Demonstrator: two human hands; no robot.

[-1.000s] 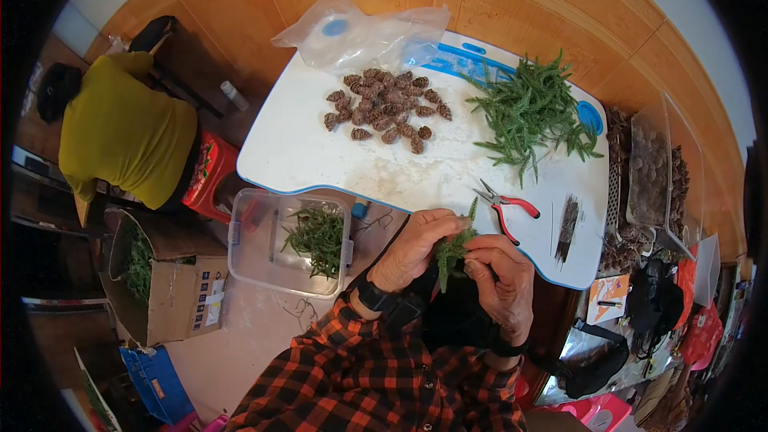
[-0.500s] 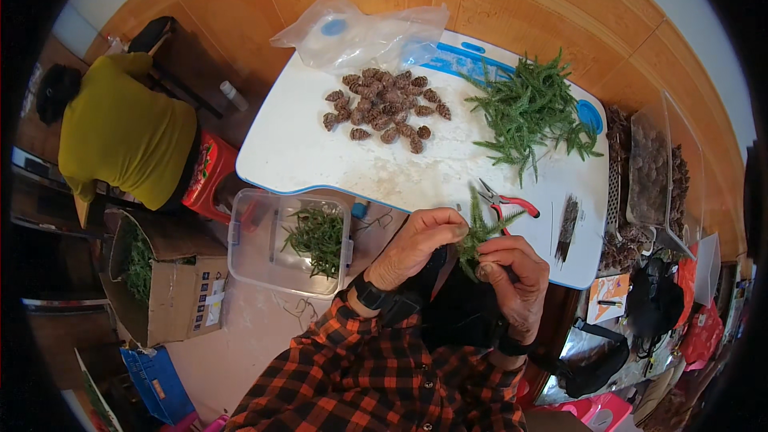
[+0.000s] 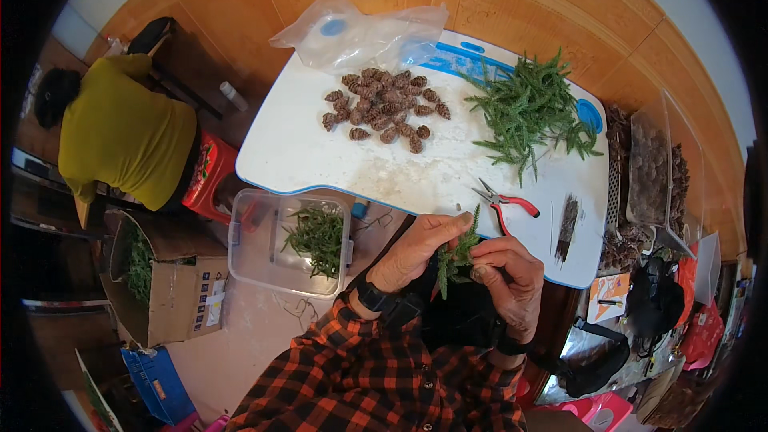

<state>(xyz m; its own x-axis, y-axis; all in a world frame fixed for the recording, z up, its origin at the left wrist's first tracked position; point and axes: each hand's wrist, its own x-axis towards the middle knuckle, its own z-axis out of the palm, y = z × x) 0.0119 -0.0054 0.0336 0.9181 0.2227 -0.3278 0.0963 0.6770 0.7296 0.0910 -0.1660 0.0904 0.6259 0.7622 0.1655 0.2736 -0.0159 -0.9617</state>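
Note:
A small green artificial pine sprig (image 3: pixel 454 258) is between my two hands, in front of the table's near edge. My left hand (image 3: pixel 418 246) is closed on its left side, thumb toward the top. From the right, my right hand (image 3: pixel 510 276) pinches the sprig between thumb and fingertips. Just beyond my hands, red-handled pliers (image 3: pixel 506 204) lie on the white table (image 3: pixel 320 162), jaws slightly apart. To their right is a bundle of thin dark wires (image 3: pixel 567 228). A heap of green sprigs (image 3: pixel 531 108) covers the far right, and a pile of brown pine cones (image 3: pixel 384 104) the middle.
A clear plastic bag (image 3: pixel 364 36) lies at the back of the table. Left of my arm stands a clear bin (image 3: pixel 254 244) with green sprigs inside, beside a cardboard box (image 3: pixel 176 300). A person in a yellow top (image 3: pixel 124 132) sits far left. Cones fill a clear container (image 3: pixel 668 168) at right.
My hands have turned the sprig, and it has moved slightly left, toward my body. The pliers lie in the same spot. The seated person's head has shifted slightly.

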